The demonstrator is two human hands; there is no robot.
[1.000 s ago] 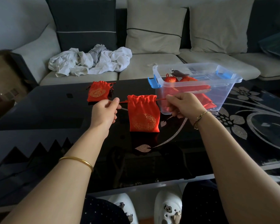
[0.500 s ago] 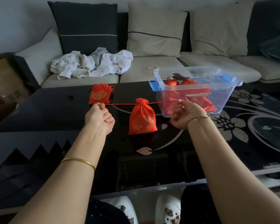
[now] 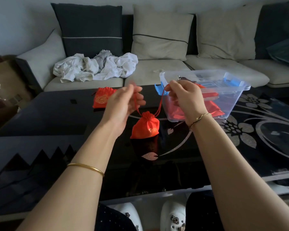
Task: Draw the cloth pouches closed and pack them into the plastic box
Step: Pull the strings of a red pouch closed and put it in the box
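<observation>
A red cloth pouch [image 3: 146, 125] with its mouth drawn tight hangs by two red cords just above the black table, its base near the glass. My left hand [image 3: 123, 104] is raised and pinches the left cord. My right hand [image 3: 183, 95] pinches the right cord in front of the clear plastic box [image 3: 232, 100] with blue latches. Several red pouches [image 3: 212, 110] lie inside the box. Another red pouch [image 3: 102, 100] with a gold emblem lies flat on the table behind my left hand, partly hidden by it.
The black glass table [image 3: 240, 147] carries a silver flower pattern. Behind it stands a sofa [image 3: 157, 72] with cushions and a heap of white clothes [image 3: 93, 66]. A cardboard box [image 3: 2, 84] sits at the far left. White shoes [image 3: 172, 215] show below the table edge.
Both hands have risen and come closer together, lifting the cords upward. The pouch, pulled shut between them a moment ago, now dangles lower beneath the hands.
</observation>
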